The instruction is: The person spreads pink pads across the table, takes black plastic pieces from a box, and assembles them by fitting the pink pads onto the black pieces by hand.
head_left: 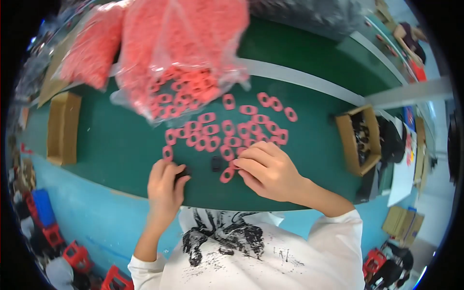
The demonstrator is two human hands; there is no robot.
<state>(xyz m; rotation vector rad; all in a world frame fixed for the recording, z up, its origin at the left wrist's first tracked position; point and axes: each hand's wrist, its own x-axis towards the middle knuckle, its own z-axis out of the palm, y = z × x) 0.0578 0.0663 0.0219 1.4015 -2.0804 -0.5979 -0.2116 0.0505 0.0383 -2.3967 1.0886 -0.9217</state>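
Note:
My left hand is closed at the near side of the green table, its thumb and fingers round a small black part that is mostly hidden. Another small black rectangular piece lies on the table between my hands. With fingertips pinched together, my right hand holds a pink oval ring at the edge of the scattered pieces. Just below those fingertips rests a loose pink ring. Many similar pink rings with oval holes are spread flat beyond both hands.
A large clear bag of pink rings spills open at the far side, with a second full bag to its left. An open cardboard box stands at the left; another box, holding black parts, is at the right.

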